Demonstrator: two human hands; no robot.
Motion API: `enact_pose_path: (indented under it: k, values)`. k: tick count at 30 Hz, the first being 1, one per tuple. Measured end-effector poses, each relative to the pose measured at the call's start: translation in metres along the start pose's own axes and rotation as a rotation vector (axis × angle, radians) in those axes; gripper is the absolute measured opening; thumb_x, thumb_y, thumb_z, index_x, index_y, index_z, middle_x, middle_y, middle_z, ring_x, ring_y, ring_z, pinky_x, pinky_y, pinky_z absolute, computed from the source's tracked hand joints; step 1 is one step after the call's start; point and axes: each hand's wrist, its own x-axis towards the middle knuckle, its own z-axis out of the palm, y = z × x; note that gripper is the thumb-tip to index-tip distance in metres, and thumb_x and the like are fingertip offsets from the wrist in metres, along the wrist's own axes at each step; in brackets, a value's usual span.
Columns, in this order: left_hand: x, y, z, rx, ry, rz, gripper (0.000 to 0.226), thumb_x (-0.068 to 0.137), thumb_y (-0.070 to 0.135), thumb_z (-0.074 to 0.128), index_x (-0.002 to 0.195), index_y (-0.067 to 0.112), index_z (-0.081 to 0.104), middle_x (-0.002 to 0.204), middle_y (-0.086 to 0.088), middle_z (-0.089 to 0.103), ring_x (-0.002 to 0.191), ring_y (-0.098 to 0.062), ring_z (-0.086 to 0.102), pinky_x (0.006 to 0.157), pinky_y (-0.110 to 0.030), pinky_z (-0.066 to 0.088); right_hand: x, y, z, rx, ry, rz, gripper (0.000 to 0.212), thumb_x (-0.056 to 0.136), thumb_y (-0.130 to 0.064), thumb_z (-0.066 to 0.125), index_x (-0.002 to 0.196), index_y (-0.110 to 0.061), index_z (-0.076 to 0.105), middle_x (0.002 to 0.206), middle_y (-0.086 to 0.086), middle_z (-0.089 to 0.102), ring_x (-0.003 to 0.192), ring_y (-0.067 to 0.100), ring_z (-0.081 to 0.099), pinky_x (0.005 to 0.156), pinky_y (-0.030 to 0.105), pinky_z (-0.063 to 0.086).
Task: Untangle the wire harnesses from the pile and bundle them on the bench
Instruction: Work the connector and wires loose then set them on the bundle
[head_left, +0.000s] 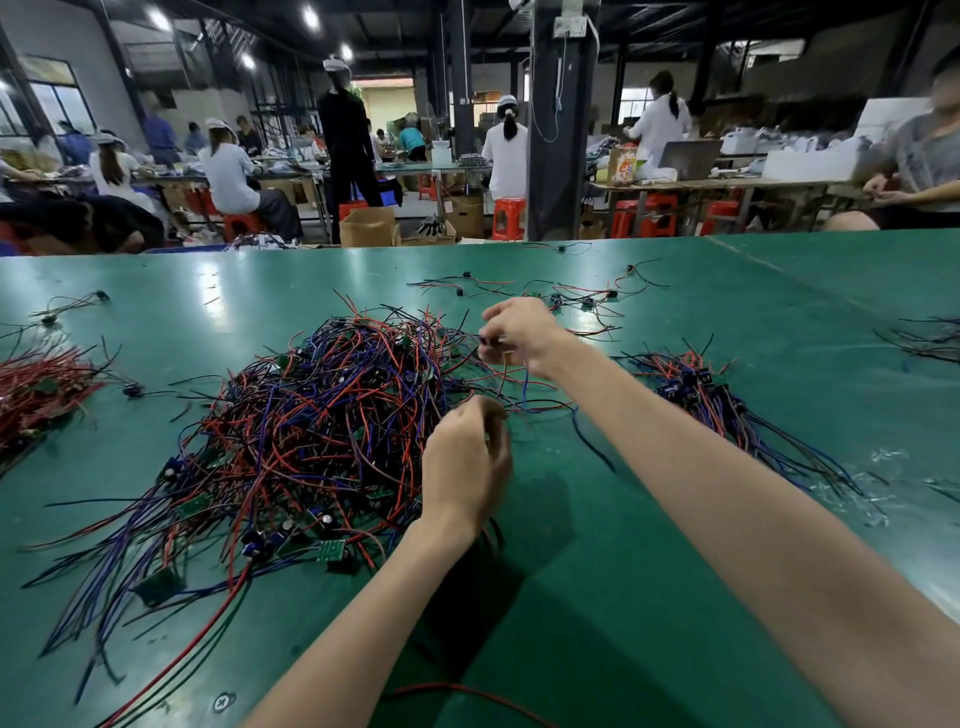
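With right hand pinches one harness above pile at middle of bench; with left hand, apart and lower, grips its wires. Risks dragging pile along, or tearing a snagged wire loose, if yanked.

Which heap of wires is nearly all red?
The heap on the far left. It is almost all red wires, while the big middle pile and the right-hand bunch have lots of blue and black mixed in.

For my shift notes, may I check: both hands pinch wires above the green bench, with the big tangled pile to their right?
Not quite: in the head view the big tangled pile lies to their left. The left hand and right hand do pinch wires above the green bench.
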Motion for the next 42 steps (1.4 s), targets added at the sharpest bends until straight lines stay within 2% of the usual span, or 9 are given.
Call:
enact_pose_path:
  k: [4,8,13,18,22,26,31,37,42]
  values:
    - [0.004,0.002,0.0,-0.197,0.14,-0.13,0.013,0.093,0.005,0.051,0.101,0.007,0.061,0.1,-0.006,0.058,0.087,-0.016,0.053,0.081,-0.026,0.041,-0.021,-0.01,-0.033,0.572,-0.08,0.073,0.013,0.093,0.009,0.039,0.091,-0.002,0.046,0.086,0.018,0.046,0.068,0.021,0.052,0.06,0.028,0.055]
    - [0.006,0.002,0.0,-0.302,0.189,-0.258,0.011,0.095,0.01,0.047,0.1,0.014,0.056,0.101,-0.002,0.052,0.086,0.002,0.047,0.076,-0.015,0.035,-0.044,0.021,-0.056,0.489,-0.177,0.137,0.023,0.096,0.009,0.032,0.114,0.008,0.046,0.092,0.018,0.051,0.079,0.024,0.055,0.076,0.031,0.054]
    - [0.004,-0.002,0.004,0.068,-0.095,-0.239,0.026,0.098,0.034,0.045,0.098,0.021,0.068,0.081,-0.001,0.066,0.092,-0.024,0.056,0.093,-0.039,0.033,-0.062,0.057,-0.075,0.568,-0.206,0.161,0.027,0.093,0.015,0.034,0.106,0.011,0.057,0.084,0.014,0.059,0.08,0.021,0.059,0.076,0.042,0.059]
    - [-0.01,0.01,0.014,0.369,-0.186,-0.037,0.032,0.096,0.046,0.044,0.085,0.029,0.068,0.08,0.01,0.064,0.098,-0.011,0.049,0.087,-0.038,0.017,-0.074,0.071,-0.077,0.575,-0.193,0.088,0.02,0.086,0.017,0.044,0.095,0.006,0.058,0.072,0.013,0.061,0.067,0.02,0.066,0.075,0.044,0.058]
    - [-0.009,0.01,0.014,0.005,-0.272,-0.034,0.026,0.096,0.033,0.053,0.082,0.017,0.068,0.067,0.001,0.06,0.074,-0.02,0.053,0.075,-0.034,0.033,-0.079,0.073,-0.076,0.57,-0.14,0.076,0.014,0.084,0.016,0.05,0.088,0.004,0.058,0.069,0.016,0.066,0.064,0.025,0.07,0.06,0.034,0.059]
    - [-0.009,0.011,0.015,-0.273,-0.392,-0.137,0.011,0.091,0.015,0.062,0.089,0.007,0.071,0.081,-0.005,0.073,0.072,-0.015,0.063,0.073,-0.028,0.049,-0.079,0.076,-0.078,0.551,-0.133,0.061,0.009,0.083,0.006,0.055,0.088,0.001,0.061,0.074,0.013,0.07,0.07,0.023,0.071,0.073,0.037,0.059]
    - [-0.007,0.011,0.017,-0.62,-0.471,-0.416,0.008,0.09,0.001,0.06,0.094,0.0,0.067,0.071,-0.006,0.069,0.055,-0.004,0.062,0.057,-0.021,0.052,-0.078,0.078,-0.078,0.473,-0.087,0.07,0.012,0.086,0.001,0.057,0.089,-0.004,0.067,0.074,0.008,0.072,0.067,0.016,0.07,0.068,0.028,0.058]
    - [-0.007,0.01,0.02,-0.685,-0.338,-0.511,0.012,0.089,0.016,0.066,0.088,0.006,0.059,0.075,-0.01,0.069,0.05,-0.011,0.06,0.046,-0.029,0.053,-0.083,0.083,-0.063,0.419,-0.022,0.086,0.011,0.083,0.006,0.061,0.086,-0.002,0.068,0.068,0.006,0.071,0.058,0.014,0.067,0.059,0.023,0.058]
    - [-0.009,0.005,0.022,-0.544,-0.319,-0.444,0.022,0.09,0.031,0.064,0.08,0.013,0.055,0.065,-0.003,0.057,0.04,-0.006,0.041,0.038,-0.022,0.033,-0.087,0.089,-0.05,0.345,-0.032,0.022,0.009,0.085,0.002,0.061,0.081,-0.004,0.067,0.069,0.006,0.067,0.06,0.017,0.062,0.061,0.029,0.055]
